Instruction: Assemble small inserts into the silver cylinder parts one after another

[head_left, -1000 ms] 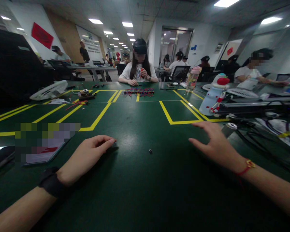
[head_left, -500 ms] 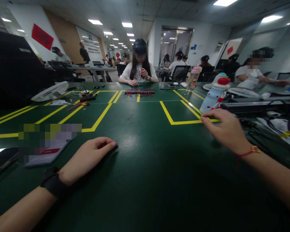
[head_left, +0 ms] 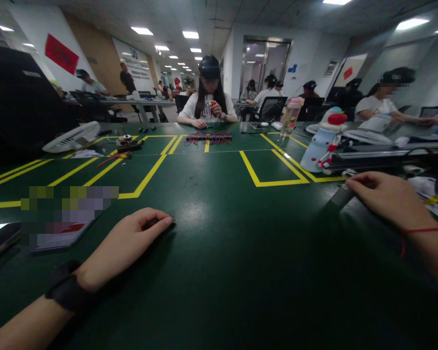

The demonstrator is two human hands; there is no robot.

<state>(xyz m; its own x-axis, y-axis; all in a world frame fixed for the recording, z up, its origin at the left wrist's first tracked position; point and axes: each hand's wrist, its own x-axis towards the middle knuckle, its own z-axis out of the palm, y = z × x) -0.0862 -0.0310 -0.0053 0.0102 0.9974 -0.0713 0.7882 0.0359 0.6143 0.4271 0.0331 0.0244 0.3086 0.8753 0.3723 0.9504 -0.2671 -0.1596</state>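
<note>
My left hand (head_left: 131, 243) rests on the green table (head_left: 219, 272) at the left, fingers closed together, with a tiny dark thing at the fingertips too small to name. At the right, my right hand (head_left: 390, 199) is pinched around something at its fingertips; a small grey object (head_left: 340, 197) shows just beside them, partly hidden. Beyond that hand stands a light blue bottle (head_left: 316, 148) with a red top. Left of my left hand lies a phone-like flat device (head_left: 67, 233), partly blurred out.
Black cables and a white bag (head_left: 432, 192) lie at the right edge. Bundled red and blue wires (head_left: 209, 138), a white fan (head_left: 73, 137) and a clear bottle (head_left: 291, 118) stand farther back. A person (head_left: 208, 104) sits opposite; others sit behind.
My right hand has moved right, away from the front of the blue bottle, and a small grey object now shows at its fingertips. My left hand has barely moved.
</note>
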